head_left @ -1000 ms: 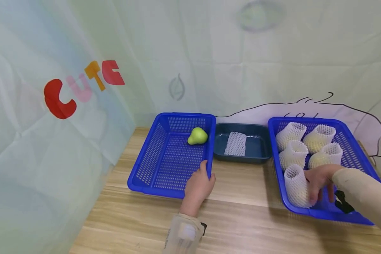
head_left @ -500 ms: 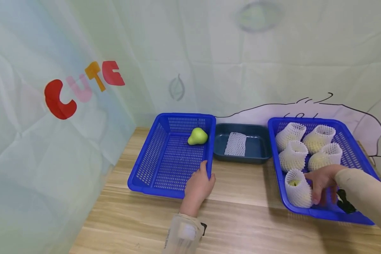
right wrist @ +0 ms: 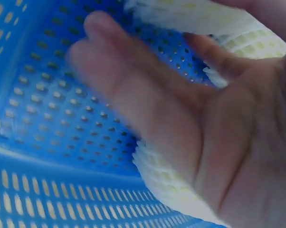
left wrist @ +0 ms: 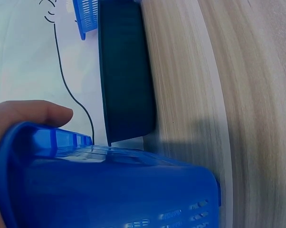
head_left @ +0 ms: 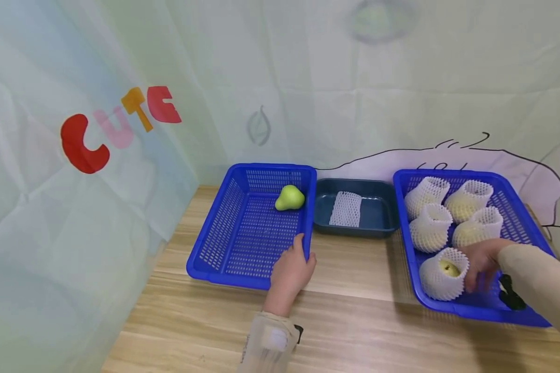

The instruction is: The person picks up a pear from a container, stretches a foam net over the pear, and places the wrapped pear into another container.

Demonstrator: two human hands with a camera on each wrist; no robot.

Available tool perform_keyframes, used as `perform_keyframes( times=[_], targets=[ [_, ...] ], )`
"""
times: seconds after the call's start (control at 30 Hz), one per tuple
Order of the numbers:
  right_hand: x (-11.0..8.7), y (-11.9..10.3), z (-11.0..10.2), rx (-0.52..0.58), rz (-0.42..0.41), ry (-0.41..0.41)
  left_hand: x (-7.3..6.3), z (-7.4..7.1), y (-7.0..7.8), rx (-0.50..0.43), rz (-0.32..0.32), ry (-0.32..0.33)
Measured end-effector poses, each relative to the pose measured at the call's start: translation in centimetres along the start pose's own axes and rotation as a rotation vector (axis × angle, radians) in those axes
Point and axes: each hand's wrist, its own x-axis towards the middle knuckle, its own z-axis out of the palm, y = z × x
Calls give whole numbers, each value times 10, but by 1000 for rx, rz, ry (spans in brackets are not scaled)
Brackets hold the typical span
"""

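Note:
My left hand grips the front right corner of the left blue basket; the left wrist view has a finger lying over its rim. A bare green pear rests inside, near the right wall. At the right, my right hand is inside the second blue basket, just right of the nearest foam-netted pear. That pear's yellow-green stem end shows through the net's opening. Extended fingers hold nothing in the right wrist view. Several more netted pears stand behind.
A dark green tray sits between the baskets, with a flat white foam net in it. All stand on a wood-grain table. A fabric backdrop rises directly behind and at the left.
The nearest netted pear has turned, its opening now facing up and right with the stem end showing. My right hand has come off it slightly rightward. The left hand keeps its place.

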Motion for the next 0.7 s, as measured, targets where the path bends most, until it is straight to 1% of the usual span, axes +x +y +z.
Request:
perform_keyframes(
  times=[0.1,0.17,0.23,0.33,0.43,0.57,0.7],
  targets=[
    [-6,-6,3,-105,75,58,0,-2,1,-2,1,8],
    [-6,-8,3,-131,88,62,0,-3,1,-3,0,7],
    [-3,-7,4,-113,78,54,-1,-3,1,-3,-1,6],
    [1,-4,2,-54,45,35,-1,-3,1,-5,-7,2],
    [-1,-4,1,-19,34,32,-1,-4,1,-6,-10,-4],
    [-3,-5,0,-30,48,41,0,-3,1,-4,-10,-13],
    [-2,-6,-4,-31,64,51,0,-5,1,-7,-21,-1]
  ],
)
